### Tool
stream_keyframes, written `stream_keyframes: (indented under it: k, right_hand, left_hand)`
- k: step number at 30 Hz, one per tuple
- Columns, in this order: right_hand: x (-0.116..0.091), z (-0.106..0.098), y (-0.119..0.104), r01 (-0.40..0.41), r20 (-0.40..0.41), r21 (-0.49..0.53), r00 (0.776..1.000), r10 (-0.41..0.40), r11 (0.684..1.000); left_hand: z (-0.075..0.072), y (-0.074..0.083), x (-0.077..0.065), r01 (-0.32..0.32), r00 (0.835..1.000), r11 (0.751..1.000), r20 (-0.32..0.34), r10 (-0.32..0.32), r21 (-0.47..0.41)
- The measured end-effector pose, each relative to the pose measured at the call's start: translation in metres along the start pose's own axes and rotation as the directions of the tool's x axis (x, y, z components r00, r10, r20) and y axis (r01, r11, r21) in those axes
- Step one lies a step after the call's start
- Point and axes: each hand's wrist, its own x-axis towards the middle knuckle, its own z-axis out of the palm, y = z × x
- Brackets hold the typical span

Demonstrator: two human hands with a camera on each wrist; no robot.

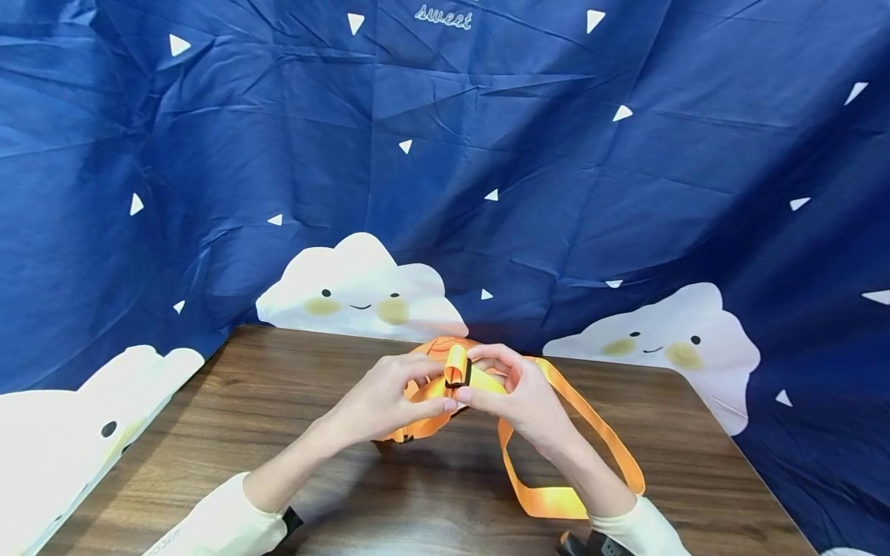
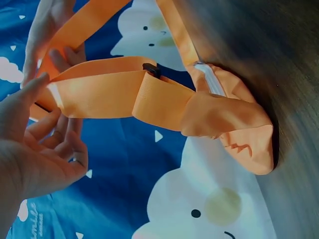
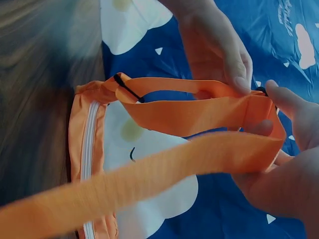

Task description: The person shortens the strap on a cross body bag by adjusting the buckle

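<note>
An orange zippered pouch (image 3: 75, 144) with a white zipper (image 3: 89, 149) stands on the table, mostly hidden behind the hands in the head view. Its long orange strap (image 1: 612, 432) runs up to both hands. My left hand (image 1: 378, 395) pinches the strap between thumb and fingers, left of a black slider buckle (image 1: 468, 374). On the other side, my right hand (image 1: 524, 398) holds the strap, thumb at the buckle's edge. A short loop of strap (image 1: 456, 358) stands up through the buckle. Another black slider (image 2: 151, 69) sits on the strap nearer the pouch.
The strap's slack hangs in a wide loop onto the brown wooden table (image 1: 313, 479), around my right forearm. Behind the table hangs a dark blue cloth (image 1: 445, 193) with white clouds and triangles. The table's far edge lies just beyond the pouch.
</note>
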Motion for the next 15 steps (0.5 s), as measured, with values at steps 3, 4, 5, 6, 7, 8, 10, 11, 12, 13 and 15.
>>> stream_keyframes:
  k: [3, 4, 5, 6, 7, 8, 10, 11, 12, 13, 15]
  right_hand:
    - [-0.001, 0.001, 0.0, 0.021, -0.043, -0.038, 0.999, -0.022, 0.999]
    - [-0.001, 0.001, 0.0, 0.026, -0.054, -0.035, 0.998, -0.028, 0.999]
    - [-0.001, 0.001, -0.001, 0.031, -0.067, -0.03, 0.997, -0.032, 0.999]
    - [-0.001, 0.0, -0.001, 0.031, -0.08, -0.022, 0.996, -0.033, 0.999]
    - [-0.001, 0.0, -0.001, 0.032, -0.092, -0.007, 0.995, -0.033, 0.999]
    - [-0.001, -0.001, -0.002, 0.035, -0.101, 0.014, 0.994, -0.033, 0.999]
    - [0.0, -0.003, -0.003, 0.037, -0.118, 0.054, 0.993, -0.03, 0.998]
    - [0.0, -0.005, -0.004, 0.038, -0.126, 0.069, 0.992, -0.029, 0.997]
    - [0.0, -0.006, -0.005, 0.042, -0.132, 0.082, 0.991, -0.03, 0.996]
    - [0.001, -0.008, -0.006, 0.044, -0.138, 0.099, 0.99, -0.03, 0.994]
    - [0.001, -0.011, -0.008, 0.048, -0.151, 0.128, 0.988, -0.028, 0.991]
  left_hand:
    - [-0.001, 0.0, 0.0, 0.001, 1.0, 1.0, -0.01, -0.001, 0.022]
    - [-0.001, 0.0, 0.0, 0.004, 1.0, 1.0, -0.014, -0.003, 0.026]
    - [-0.002, 0.0, 0.0, 0.009, 1.0, 1.0, -0.016, -0.008, 0.025]
    - [-0.002, 0.0, 0.0, 0.016, 1.0, 1.0, -0.017, -0.016, 0.025]
    - [-0.003, 0.0, -0.001, 0.022, 1.0, 0.999, -0.017, -0.022, 0.025]
    - [-0.004, 0.001, -0.001, 0.029, 0.999, 0.999, -0.016, -0.028, 0.029]
    - [-0.006, 0.001, -0.001, 0.042, 0.999, 0.998, -0.012, -0.041, 0.045]
    - [-0.007, 0.001, -0.002, 0.047, 0.999, 0.998, -0.01, -0.047, 0.051]
    - [-0.008, 0.001, -0.002, 0.049, 0.999, 0.997, -0.008, -0.048, 0.058]
    - [-0.009, 0.001, -0.002, 0.05, 0.999, 0.997, -0.008, -0.05, 0.063]
    - [-0.011, 0.0, -0.002, 0.048, 0.999, 0.996, -0.008, -0.048, 0.072]
